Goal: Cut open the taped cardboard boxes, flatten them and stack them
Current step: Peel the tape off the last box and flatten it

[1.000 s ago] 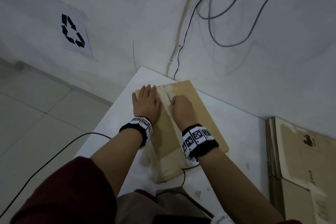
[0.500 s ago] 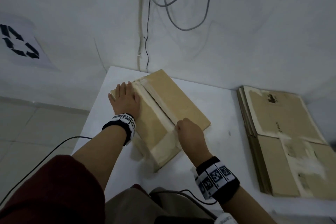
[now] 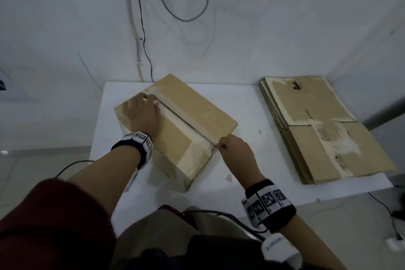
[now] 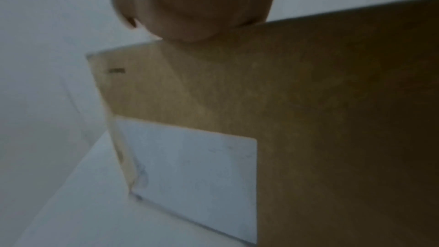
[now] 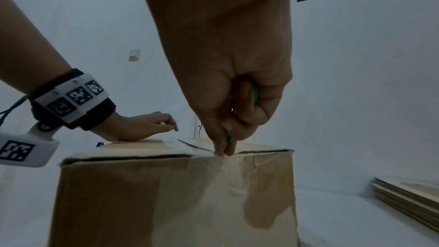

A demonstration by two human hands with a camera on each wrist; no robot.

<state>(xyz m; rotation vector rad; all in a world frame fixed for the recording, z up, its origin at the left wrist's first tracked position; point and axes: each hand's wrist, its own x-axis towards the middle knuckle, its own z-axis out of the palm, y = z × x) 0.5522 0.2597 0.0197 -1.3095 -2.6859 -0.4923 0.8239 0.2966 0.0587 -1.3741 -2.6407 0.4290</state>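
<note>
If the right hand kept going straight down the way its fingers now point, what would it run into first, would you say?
The right hand, gripping a small green tool, points down at the near top edge of the box. Its fingertips already seem to touch the taped seam there, so it would meet the tape and cardboard first.

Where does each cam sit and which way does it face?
Head: above, looking down at the box on the white table; both forearms, left hand and right hand show.
Left wrist: low beside the box's side, facing along it; only the heel of the left hand shows.
Right wrist: at the box's near end, facing the wall; right hand holds a green cutter in its grip at the taped seam.
Shared: head and right wrist both show the flattened stack.
</note>
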